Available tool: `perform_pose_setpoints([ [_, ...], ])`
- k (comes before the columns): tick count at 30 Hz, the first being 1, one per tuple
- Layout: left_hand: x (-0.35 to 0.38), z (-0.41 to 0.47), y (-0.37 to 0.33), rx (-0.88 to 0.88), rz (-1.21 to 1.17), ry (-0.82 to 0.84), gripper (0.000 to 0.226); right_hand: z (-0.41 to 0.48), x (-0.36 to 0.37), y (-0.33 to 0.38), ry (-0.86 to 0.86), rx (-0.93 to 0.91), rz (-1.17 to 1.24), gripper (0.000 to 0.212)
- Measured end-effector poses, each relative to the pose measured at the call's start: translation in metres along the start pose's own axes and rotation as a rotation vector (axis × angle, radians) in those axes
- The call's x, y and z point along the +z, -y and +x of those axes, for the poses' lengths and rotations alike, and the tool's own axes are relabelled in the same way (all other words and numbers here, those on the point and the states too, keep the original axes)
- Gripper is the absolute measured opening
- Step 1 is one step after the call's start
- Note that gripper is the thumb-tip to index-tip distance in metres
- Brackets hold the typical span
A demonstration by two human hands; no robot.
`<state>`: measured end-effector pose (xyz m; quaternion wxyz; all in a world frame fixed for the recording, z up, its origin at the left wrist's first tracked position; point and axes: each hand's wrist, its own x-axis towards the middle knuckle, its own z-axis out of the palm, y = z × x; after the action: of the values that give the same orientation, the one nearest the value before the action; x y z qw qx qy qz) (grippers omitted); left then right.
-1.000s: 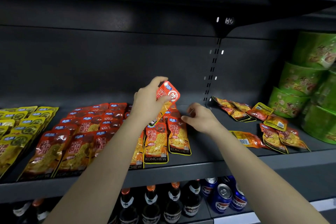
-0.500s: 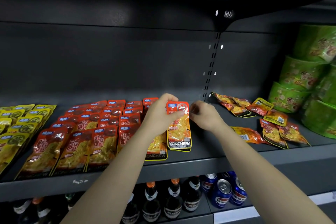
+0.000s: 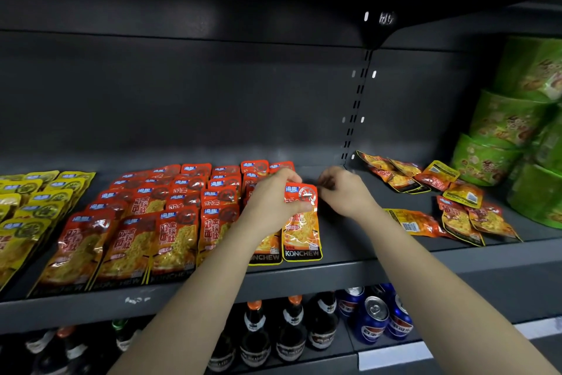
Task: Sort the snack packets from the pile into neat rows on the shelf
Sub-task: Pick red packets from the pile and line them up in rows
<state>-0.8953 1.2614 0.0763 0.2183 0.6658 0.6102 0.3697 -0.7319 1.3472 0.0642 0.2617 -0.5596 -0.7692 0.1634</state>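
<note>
Dark grey metal shelf (image 3: 349, 271) runs across the view, with a matching back panel behind it. At its front, near the middle, a red packet (image 3: 302, 222) lies flat as the rightmost of the red rows (image 3: 170, 216), its "KONCHEW" end toward the shelf edge. The left hand (image 3: 270, 201) grips this packet's upper part, thumb on its face and fingers curled over the top. The right hand (image 3: 343, 192) sits at the packet's top right corner with fingers curled; it seems to pinch that corner, though the contact is hard to make out. Yellow packets (image 3: 27, 207) lie in rows at the far left. The loose pile (image 3: 450, 207) of packets lies to the right, apart from the hands. Green tubs (image 3: 517, 131) are stacked at the far right. Below the shelf stand dark bottles (image 3: 292, 332) and blue cans (image 3: 374, 317).
</note>
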Motion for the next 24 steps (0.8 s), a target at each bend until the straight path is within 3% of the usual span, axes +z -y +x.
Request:
perform_pose_setpoints([
  [15,-0.004,0.003,0.0,0.107,0.448,-0.033,0.054,-0.007,-0.002,-0.003,-0.054,0.014,-0.063,0.019],
  [20,-0.003,0.01,-0.003,0.171,0.401,-0.093,0.031,-0.016,-0.013,-0.005,-0.108,0.021,0.005,0.015],
  [24,0.003,0.021,-0.012,0.209,0.449,-0.092,0.026,-0.02,-0.024,-0.013,-0.117,-0.002,0.061,0.013],
])
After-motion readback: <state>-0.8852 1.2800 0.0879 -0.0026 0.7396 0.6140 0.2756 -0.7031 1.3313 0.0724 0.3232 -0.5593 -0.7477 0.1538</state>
